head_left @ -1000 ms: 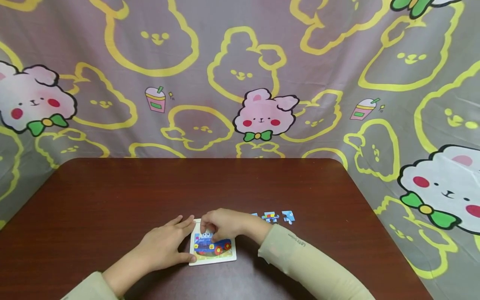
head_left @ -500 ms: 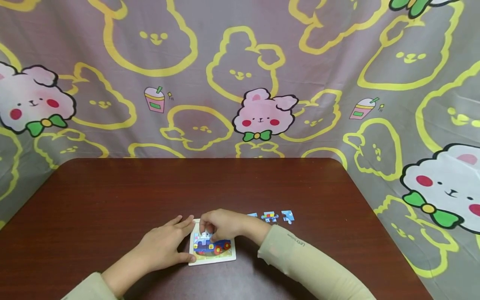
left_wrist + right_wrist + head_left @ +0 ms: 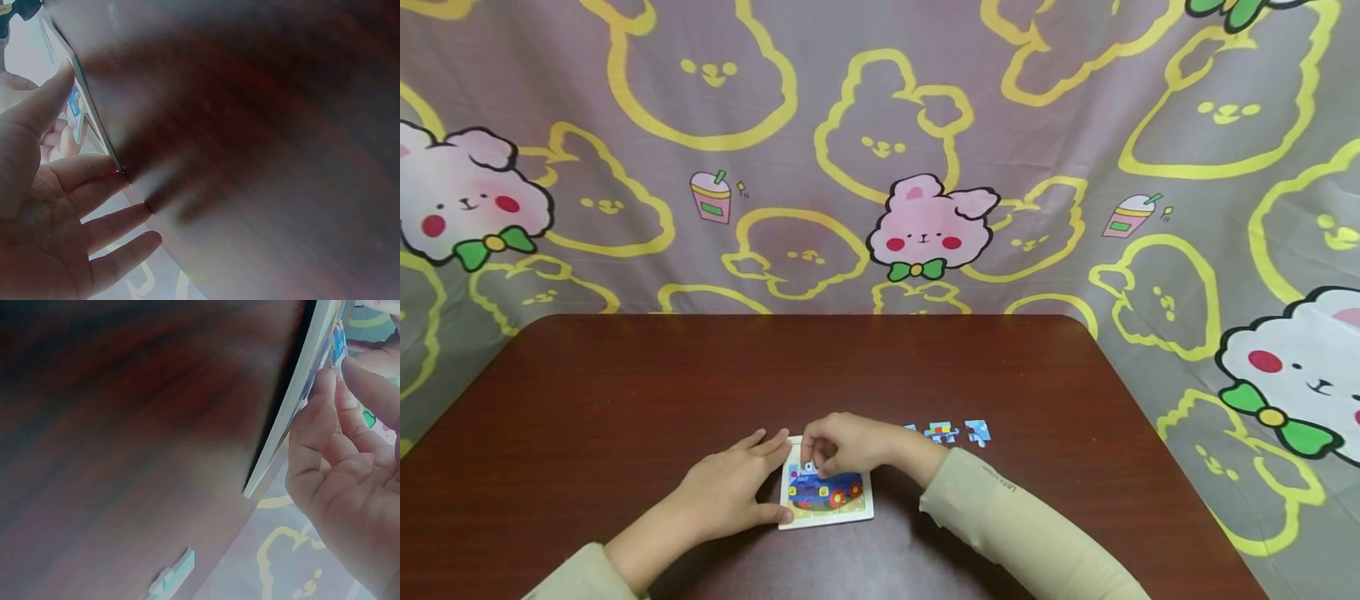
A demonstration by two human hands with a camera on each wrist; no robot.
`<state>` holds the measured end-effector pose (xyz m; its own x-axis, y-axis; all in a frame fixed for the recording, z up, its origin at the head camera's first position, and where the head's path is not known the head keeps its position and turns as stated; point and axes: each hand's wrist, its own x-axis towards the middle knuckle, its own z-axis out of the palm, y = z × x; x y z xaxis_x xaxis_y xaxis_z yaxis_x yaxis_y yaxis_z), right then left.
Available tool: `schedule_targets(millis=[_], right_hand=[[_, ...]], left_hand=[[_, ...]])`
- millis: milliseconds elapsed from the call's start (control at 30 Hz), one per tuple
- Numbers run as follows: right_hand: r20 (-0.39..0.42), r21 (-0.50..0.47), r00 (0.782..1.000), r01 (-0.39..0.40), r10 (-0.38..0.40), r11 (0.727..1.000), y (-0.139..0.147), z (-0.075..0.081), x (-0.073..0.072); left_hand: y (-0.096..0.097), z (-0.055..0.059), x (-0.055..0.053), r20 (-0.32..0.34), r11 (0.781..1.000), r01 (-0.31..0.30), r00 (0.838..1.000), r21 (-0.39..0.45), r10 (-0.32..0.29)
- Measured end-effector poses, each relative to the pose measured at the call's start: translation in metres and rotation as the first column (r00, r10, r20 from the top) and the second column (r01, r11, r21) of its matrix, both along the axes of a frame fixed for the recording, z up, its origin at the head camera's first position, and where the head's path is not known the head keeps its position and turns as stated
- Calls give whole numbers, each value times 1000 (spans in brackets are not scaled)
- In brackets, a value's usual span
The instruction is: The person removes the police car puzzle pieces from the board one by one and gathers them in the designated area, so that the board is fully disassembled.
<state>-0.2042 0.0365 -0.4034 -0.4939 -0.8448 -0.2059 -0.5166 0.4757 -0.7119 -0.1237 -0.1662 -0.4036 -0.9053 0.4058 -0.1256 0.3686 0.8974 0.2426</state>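
Note:
A small jigsaw puzzle (image 3: 842, 490) with a blue car picture lies in a white tray frame (image 3: 827, 523) near the table's front. My left hand (image 3: 718, 492) rests at the frame's left side, fingers straight, thumb on the lower left corner and fingertips by the upper left one. Over the upper part of the puzzle, my right hand (image 3: 848, 443) pinches a blue puzzle piece (image 3: 339, 344) between thumb and fingers. The piece is tilted against the frame in the left wrist view. The hand hides the top of the picture in the head view.
To the right of the frame lie loose puzzle pieces on the brown table (image 3: 700, 375): one with coloured blocks (image 3: 941, 432), a light blue one (image 3: 977, 432), and another partly behind the right wrist. A patterned curtain (image 3: 820, 167) hangs behind and beside the table.
The pinched puzzle piece looked paler and tilted half a second ago; now blue shows there again. My right hand has shifted only slightly, and my left hand stays on the frame.

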Motion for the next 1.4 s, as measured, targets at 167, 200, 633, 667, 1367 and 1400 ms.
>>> schedule_targets(millis=[167,200,633,667,1367,1400], right_hand=[[35,-26,999,2,-1,1000,-1,0,-1],[36,-27,999,2,-1,1000,-2,0,-1],[26,-8,998,54,-54,998,-6,2,1],[29,-9,998,56,-55,998,-6,2,1],[93,-106,992,95,-85,990,12,9,-5],[94,-110,992,96,-86,989,13,9,-5]], left_hand=[[0,-1,-1,-7,1000,0,1000,-1,0],[0,-1,-1,-7,1000,0,1000,-2,0],[0,-1,0,-9,1000,7,1000,9,-7],[0,-1,0,-9,1000,6,1000,8,-5],[-1,0,-1,0,1000,6,1000,-14,-6],[-1,0,-1,0,1000,8,1000,-12,-8]])
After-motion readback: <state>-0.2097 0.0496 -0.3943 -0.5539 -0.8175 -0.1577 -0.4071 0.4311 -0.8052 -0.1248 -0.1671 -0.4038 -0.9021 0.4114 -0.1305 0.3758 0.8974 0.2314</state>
